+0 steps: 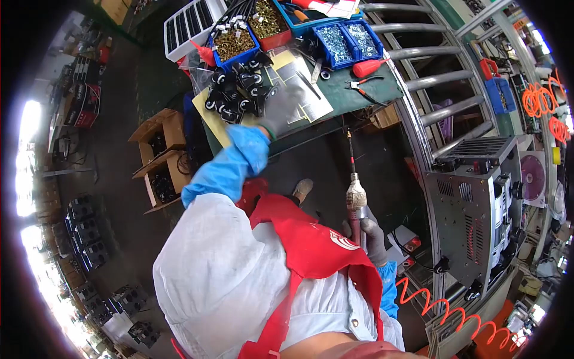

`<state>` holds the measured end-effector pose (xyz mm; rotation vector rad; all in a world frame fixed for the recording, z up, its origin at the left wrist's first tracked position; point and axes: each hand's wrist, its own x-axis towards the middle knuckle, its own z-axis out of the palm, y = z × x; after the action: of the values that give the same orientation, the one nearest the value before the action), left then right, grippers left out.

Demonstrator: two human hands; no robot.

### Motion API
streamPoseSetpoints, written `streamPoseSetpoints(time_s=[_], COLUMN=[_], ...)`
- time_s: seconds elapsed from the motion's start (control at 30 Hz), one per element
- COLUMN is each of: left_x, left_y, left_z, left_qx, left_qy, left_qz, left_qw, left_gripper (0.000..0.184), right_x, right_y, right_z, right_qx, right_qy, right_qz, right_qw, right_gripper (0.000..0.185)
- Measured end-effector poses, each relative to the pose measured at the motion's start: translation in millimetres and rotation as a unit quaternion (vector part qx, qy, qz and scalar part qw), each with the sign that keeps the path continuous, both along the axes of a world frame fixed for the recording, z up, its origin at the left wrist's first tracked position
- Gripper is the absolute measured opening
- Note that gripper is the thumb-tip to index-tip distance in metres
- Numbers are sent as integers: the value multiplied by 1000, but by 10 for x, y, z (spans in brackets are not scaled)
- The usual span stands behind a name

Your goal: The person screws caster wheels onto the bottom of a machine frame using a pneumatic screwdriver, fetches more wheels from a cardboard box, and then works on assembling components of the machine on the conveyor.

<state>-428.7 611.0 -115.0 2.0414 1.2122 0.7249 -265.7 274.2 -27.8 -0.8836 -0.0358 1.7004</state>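
My left hand, in a grey glove with a blue sleeve, is over the front of the green workbench, at the right side of a pile of black casters. Motion smears its fingers, so what it holds, if anything, is unclear. Beneath and beside it lie printed sheets. My right hand, also gloved in grey, is wrapped round a power screwdriver in front of the bench. The tool's long bit points toward the bench edge.
Bins of brass-coloured screws and silver hardware stand at the bench's back. Pliers and a red bottle lie at right. A roller conveyor and metal cabinet are farther right; an orange coiled hose hangs below. Open cartons sit left.
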Motion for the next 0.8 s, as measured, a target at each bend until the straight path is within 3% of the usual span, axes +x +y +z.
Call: streamPoseSetpoints(time_s=[0.1,0.17,0.3,0.33,0.37,0.43,0.5,0.57,0.67,0.77,0.8], left_x=[-465,-580,-337,-246,-161,-59,116,234,323,364,366], left_y=[793,1003,986,866,771,549,223,12,-89,73,189], left_z=[56,103,52,42,-10,-248,-420,-312,13,493,551], left_qx=[-44,-106,-38,23,26,135,127,132,-8,28,95], left_qy=[309,436,452,467,467,435,431,430,465,390,389], left_qz=[-24,-86,-96,-90,-94,-103,-81,-99,-158,-141,-158], left_qw=[950,889,886,879,879,884,890,888,871,909,903], left_gripper=[47,56,46,29,29,26,26,27,30,29,33], right_x=[15,27,44,52,62,38,5,-5,9,-11,-18], right_y=[-17,-45,-182,-219,-244,-303,-361,-421,-544,-643,-685], right_z=[-10,17,-58,-70,-77,-75,-81,-99,-86,-68,-66], right_qx=[2,-2,-5,-2,0,-13,-21,-23,-27,-46,-55], right_qy=[-21,-48,-56,-67,-78,-70,-60,-58,-32,-38,-26], right_qz=[-12,-16,-33,-33,-33,-52,-67,-85,-86,-112,-118], right_qw=[1000,999,998,997,996,996,996,994,995,992,991], right_gripper=[56,56,55,53,52,50,48,47,60,59,59])
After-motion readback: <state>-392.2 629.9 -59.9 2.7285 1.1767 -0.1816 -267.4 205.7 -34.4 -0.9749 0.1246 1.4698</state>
